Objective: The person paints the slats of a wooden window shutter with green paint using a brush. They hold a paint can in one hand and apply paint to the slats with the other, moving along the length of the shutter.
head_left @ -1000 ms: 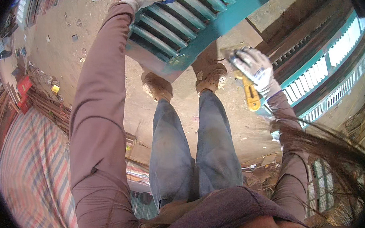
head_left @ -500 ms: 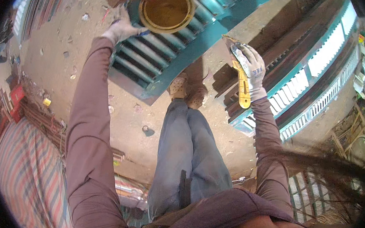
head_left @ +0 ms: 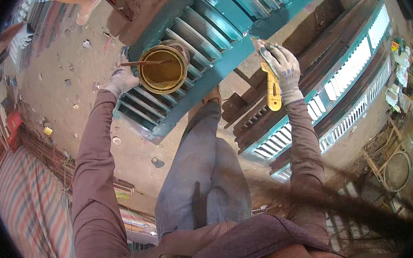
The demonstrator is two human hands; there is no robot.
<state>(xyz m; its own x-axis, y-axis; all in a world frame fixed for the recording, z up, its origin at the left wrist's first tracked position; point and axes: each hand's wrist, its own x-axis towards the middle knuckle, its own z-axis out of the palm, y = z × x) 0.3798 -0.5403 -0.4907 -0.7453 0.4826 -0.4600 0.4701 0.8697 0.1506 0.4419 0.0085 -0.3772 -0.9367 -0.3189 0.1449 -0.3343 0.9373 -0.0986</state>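
Note:
My left hand, in a pale glove, is closed at the left side of a round paint can; the fingers' exact hold is partly hidden. Brownish-yellow liquid fills the can, and a thin brown stick lies across its rim. Beneath or just under the can spreads a teal louvred shutter panel; whether the can touches it I cannot tell. My right hand, gloved and smudged, grips a scraper with a yellow handle. The scraper's blade points away from me, near the shutter's long edge.
More louvred panels lie stacked at right. A striped sheet covers something at left, beside long rods. Another person's sandalled foot and a gloved hand show at the far left. Small debris dots the dirt floor.
The can and my left hand have come nearer and to the left, and the can looks lower over the shutter. One of my legs has stepped. The right hand keeps the scraper.

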